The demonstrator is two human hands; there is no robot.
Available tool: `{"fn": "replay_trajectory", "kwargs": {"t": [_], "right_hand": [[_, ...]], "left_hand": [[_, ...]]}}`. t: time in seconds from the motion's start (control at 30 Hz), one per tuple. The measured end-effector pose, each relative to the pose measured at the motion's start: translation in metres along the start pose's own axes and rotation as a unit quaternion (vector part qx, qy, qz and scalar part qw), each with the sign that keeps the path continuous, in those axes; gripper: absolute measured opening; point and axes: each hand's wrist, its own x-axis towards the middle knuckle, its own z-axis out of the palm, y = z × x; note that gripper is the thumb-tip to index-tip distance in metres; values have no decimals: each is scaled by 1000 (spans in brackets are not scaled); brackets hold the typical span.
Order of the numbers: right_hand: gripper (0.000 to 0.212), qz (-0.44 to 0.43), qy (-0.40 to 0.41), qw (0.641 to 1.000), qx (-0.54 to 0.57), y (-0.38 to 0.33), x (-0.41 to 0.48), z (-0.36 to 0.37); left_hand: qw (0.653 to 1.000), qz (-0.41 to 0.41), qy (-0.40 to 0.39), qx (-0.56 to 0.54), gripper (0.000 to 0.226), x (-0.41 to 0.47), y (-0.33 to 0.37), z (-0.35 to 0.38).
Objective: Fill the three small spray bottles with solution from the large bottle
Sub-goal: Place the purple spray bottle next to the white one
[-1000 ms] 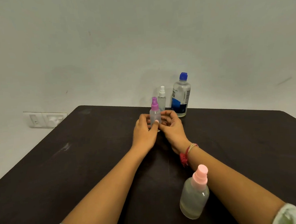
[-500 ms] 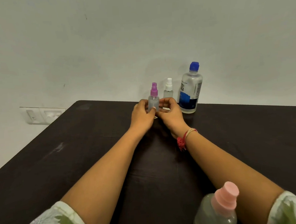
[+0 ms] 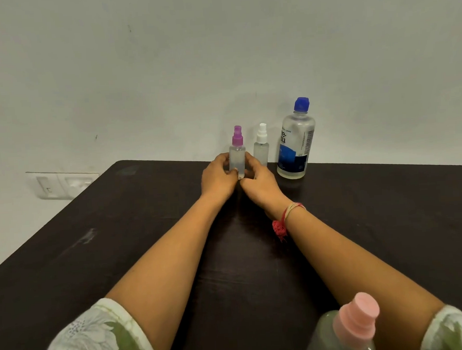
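Because the frame cuts it off at the bottom right, the pink-capped spray bottle (image 3: 345, 333) shows only its cap and shoulders. Fingers cover the lower part of the purple-capped spray bottle (image 3: 237, 158), so its fill level is hard to judge; it is perhaps partly filled. It stands upright near the far edge of the dark surface (image 3: 121, 249), where the left grip (image 3: 219, 177) and right grip (image 3: 260, 179) curl round its clear body from either side. Just to its right stand the white-capped spray bottle (image 3: 261, 148) and the large bottle (image 3: 294, 144), blue-capped and blue-labelled.
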Motion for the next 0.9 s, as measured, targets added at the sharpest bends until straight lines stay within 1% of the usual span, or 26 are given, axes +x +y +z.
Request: {"fn": "replay_trajectory", "kwargs": {"t": [0.1,0.17,0.23,0.33,0.57,0.7,0.77,0.9], "right_hand": [[59,7,8,1000,8,-2,-3,0],[54,21,34,999,13,-2,-3,0],[54,31,48,998,15,-1,-2,0],[58,40,27,999,-1,0,0,2],[62,45,-3,998,-35,-1,2,0],[65,51,23,998,-18,2,3,1],[65,52,17,998,-22,3,4,1],[69,47,-24,997,-57,2,7,1]], "left_hand": [[1000,-9,-21,6,48,-1,4,1],[1000,-19,11,5,50,0,4,1],[998,-30,46,-17,44,1,2,0],[998,-37,40,-33,35,2,0,1],[1000,-15,-5,3,43,-3,6,0],[1000,-10,12,14,49,-4,6,0],[1000,-15,15,7,48,-3,6,-1],[1000,-7,-9,-1,41,-4,6,-1]]}}
